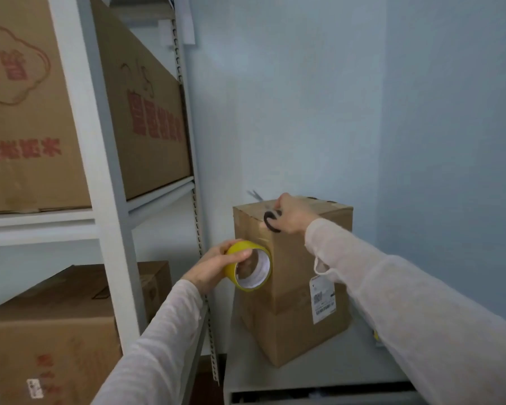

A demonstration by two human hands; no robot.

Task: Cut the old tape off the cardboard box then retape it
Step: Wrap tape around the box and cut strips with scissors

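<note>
A tall brown cardboard box [292, 276] stands upright on a grey surface, with a white shipping label [323, 299] on its right face. My left hand [214, 267] grips a roll of yellow tape [250, 266] held against the box's front left face. My right hand [294, 213] holds black-handled scissors [270, 220] at the box's top edge. The blades are blurred and point up to the left past the top corner. Clear old tape shows along the box's upper front edge.
A white metal shelving unit [111, 200] stands at the left, loaded with large cardboard boxes [146, 112] printed in red. The grey cabinet top [304, 375] carries the box. Pale blue walls close in behind and to the right.
</note>
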